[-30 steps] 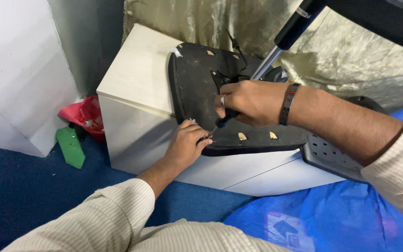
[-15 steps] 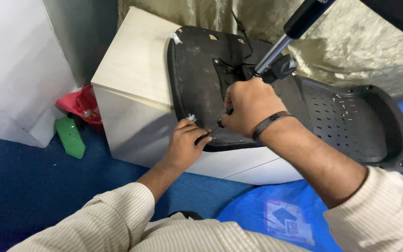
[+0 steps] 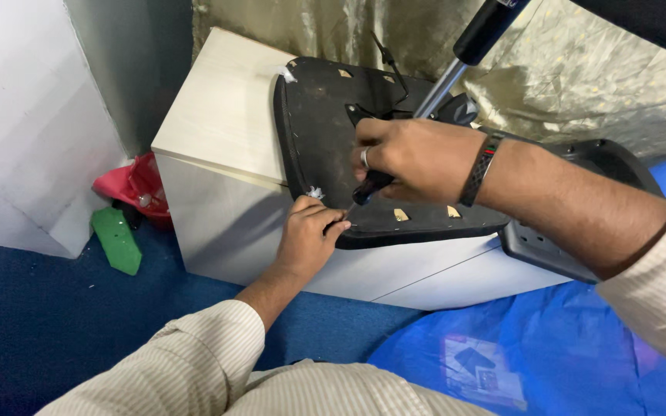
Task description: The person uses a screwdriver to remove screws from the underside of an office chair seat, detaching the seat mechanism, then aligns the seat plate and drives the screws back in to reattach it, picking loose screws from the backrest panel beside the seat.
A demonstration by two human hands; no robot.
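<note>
**Upside-down chair seat on a pale cabinet**

Underside up, the black chair seat (image 3: 333,131) lies on the white cabinet (image 3: 225,115). Right hand (image 3: 418,158), fingers curled round a dark tool handle (image 3: 371,185), presses down; left hand (image 3: 310,235) pinches the seat's front edge. Blue carpet (image 3: 40,323) below.

An upturned black office chair seat (image 3: 325,131) is laid flat on a pale cabinet, its fabric-wrapped front edge overhanging the cabinet's front. Small tan tabs and a white scrap are seen along its rim. A silver gas-lift column with a black sleeve (image 3: 456,69) is angled up from its middle. A dark-handled screwdriver (image 3: 370,187) is pointed down at the near edge.
</note>
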